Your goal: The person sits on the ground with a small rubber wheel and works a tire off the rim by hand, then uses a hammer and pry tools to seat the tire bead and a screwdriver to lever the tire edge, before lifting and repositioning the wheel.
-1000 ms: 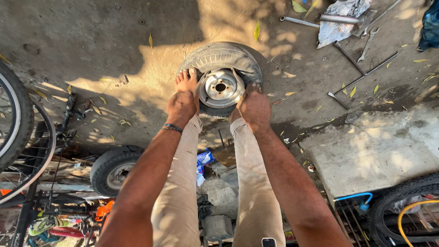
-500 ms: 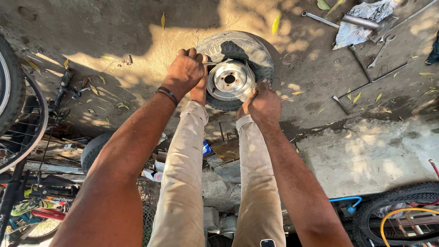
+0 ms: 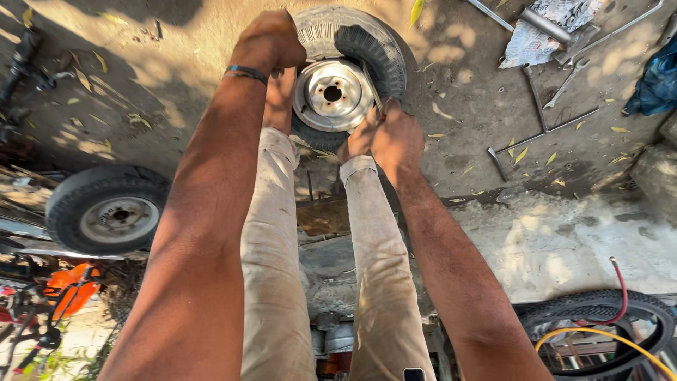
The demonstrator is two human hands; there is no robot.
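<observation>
Where sun and shade cross the ground (image 3: 451, 127), small wheel (image 3: 350, 67) lying flat: worn tyre (image 3: 367, 39) around grey steel rim (image 3: 333, 94), pinned at its near edge under both bare feet. Second wheel (image 3: 106, 209) flat at far left, well apart. Larger tyre (image 3: 599, 328) at lower right with yellow hose (image 3: 599, 335) across it. Long rods and spanners (image 3: 543, 106) scattered at upper right, beside crumpled paper (image 3: 557, 25) and blue cloth (image 3: 659, 81). Left hand (image 3: 271, 39) clenched in a fist, raised beside the tyre's left edge; contents of that grip not discernible. Right hand (image 3: 395, 137) closed around thin metal lever (image 3: 372, 88), its tip set between tyre and rim on the right side.
</observation>
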